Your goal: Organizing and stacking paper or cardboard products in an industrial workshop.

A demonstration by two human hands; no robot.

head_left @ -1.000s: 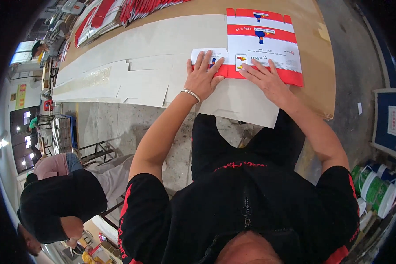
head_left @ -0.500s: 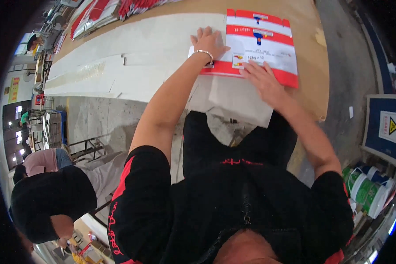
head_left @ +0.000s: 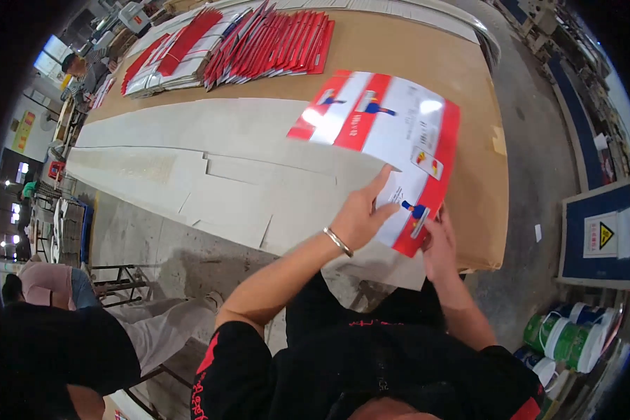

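Observation:
Above the near right part of the table I hold a flattened red-and-white printed carton [head_left: 404,133], lifted and slanting, its far end pointing to the upper left. Blue tool pictures are printed on its panels. My left hand [head_left: 366,213], with a silver bracelet at the wrist, is closed on the carton's near left edge, thumb on the printed face. At the near right corner my right hand [head_left: 439,245] grips the red edge, its fingers partly hidden behind the carton. Beneath lie grey-white cardboard sheets [head_left: 259,171] with cut edges.
Piles of red-and-white folded cartons [head_left: 276,45] lie at the table's far left. Brown board [head_left: 479,189] covers the tabletop. To the left is a person in a black top [head_left: 70,343]. Buckets [head_left: 570,339] and a blue panel with a warning sign [head_left: 602,234] stand at right.
The carton lay flat under both palms; now it is raised off the table and turned, with both hands gripping its near end. The view has shifted, showing more of the far table.

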